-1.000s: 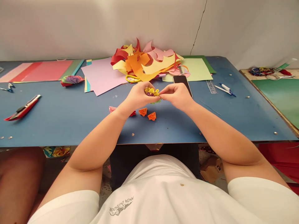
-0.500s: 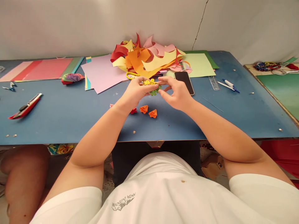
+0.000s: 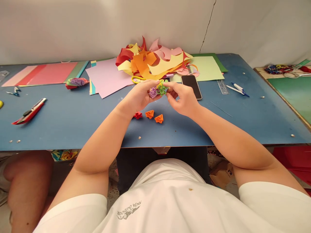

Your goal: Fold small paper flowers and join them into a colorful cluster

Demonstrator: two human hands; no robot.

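Both hands meet above the blue table (image 3: 73, 129) on a small ball of curled paper flowers (image 3: 158, 89), purple, green and yellow. My left hand (image 3: 139, 96) cups it from the left with fingers closed on it. My right hand (image 3: 182, 97) pinches its right side with thumb and fingertips. Just below the hands, a red folded paper piece (image 3: 137, 115) and two orange folded paper pieces (image 3: 149, 114) (image 3: 159, 118) lie on the table.
A heap of cut coloured paper scraps (image 3: 155, 61) and yellow-handled scissors (image 3: 137, 79) lie behind the hands. A black phone (image 3: 191, 86) is to the right, with a ruler (image 3: 222, 86) and pens (image 3: 237, 88). Paper sheets (image 3: 107, 77), a finished flower (image 3: 75, 82) and a red utility knife (image 3: 29, 111) lie left.
The paper flower ball has been turned in my hands, so purple and green now show where yellow faced up. The hands rose slightly toward the scrap heap.
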